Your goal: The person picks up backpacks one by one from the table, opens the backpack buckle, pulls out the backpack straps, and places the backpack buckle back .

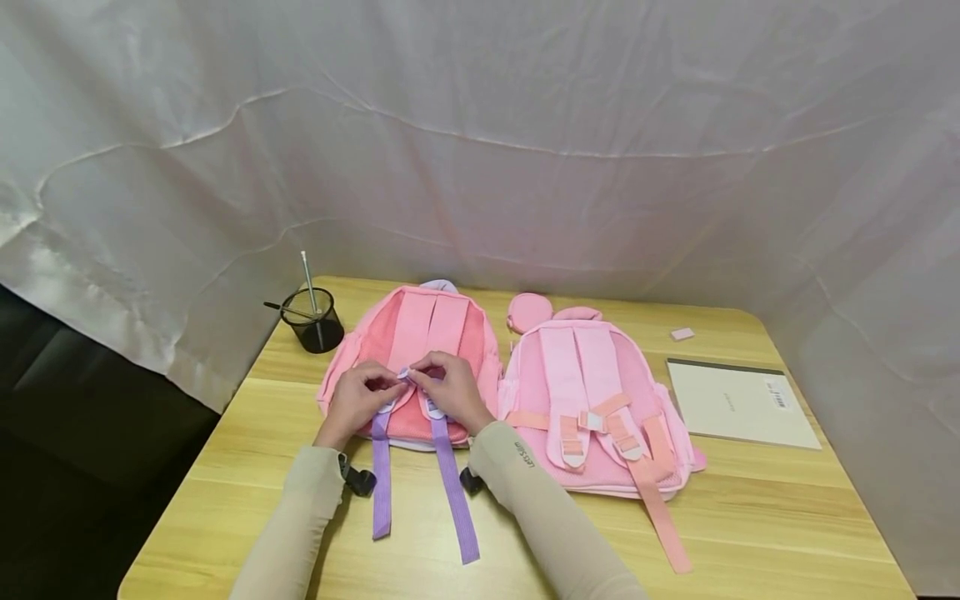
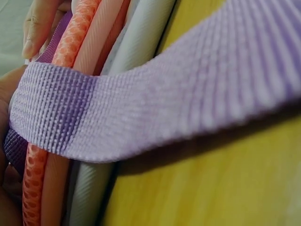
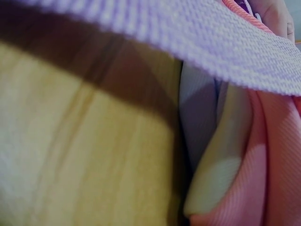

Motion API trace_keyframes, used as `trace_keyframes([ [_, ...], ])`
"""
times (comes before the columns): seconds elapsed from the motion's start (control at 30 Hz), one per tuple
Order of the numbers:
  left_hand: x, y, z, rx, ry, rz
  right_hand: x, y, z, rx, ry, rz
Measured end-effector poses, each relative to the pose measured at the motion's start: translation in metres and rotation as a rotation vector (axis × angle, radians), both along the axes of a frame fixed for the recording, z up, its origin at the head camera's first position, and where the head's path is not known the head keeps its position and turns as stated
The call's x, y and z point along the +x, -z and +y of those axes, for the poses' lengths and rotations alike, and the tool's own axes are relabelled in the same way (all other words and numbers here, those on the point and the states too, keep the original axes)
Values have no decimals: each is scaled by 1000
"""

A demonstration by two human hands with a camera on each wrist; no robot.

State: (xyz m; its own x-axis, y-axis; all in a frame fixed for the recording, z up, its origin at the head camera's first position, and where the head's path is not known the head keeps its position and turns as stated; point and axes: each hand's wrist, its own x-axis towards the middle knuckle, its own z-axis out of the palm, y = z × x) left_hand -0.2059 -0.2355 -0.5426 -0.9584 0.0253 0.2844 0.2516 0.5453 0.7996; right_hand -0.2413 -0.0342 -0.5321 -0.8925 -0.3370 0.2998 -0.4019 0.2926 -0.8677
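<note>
A coral-pink backpack lies on the table with its shoulder straps facing up. Over its middle, the left hand and the right hand meet at a small purple buckle, each pinching it between thumb and fingertips. Two purple webbing straps hang from the shoulder straps onto the table between the forearms. In the left wrist view, purple webbing crosses the backpack's edge and hides most of the hand. Webbing likewise covers much of the right wrist view, where only part of the right hand shows.
To the right lies a light pink backpack with peach straps and a fastened buckle. A black mesh pen cup stands at the back left. On the right are a notebook and a small pink block. Grey curtains enclose the table.
</note>
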Motion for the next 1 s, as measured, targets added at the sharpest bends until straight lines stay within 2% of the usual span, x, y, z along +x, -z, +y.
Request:
trace_keyframes([
  [0.23, 1, 0, -1, 6, 14, -36, 0, 1, 0, -28, -6, -8],
  [0.47, 1, -1, -1, -15, -14, -26, -1, 1, 1, -12, 5, 1],
  [0.67, 0, 0, -1, -13, 15, -25, -2, 2, 0, -2, -28, 15],
  [1.0, -2, 1, -2, 90, 17, -16, -2, 3, 0, 21, -26, 12],
])
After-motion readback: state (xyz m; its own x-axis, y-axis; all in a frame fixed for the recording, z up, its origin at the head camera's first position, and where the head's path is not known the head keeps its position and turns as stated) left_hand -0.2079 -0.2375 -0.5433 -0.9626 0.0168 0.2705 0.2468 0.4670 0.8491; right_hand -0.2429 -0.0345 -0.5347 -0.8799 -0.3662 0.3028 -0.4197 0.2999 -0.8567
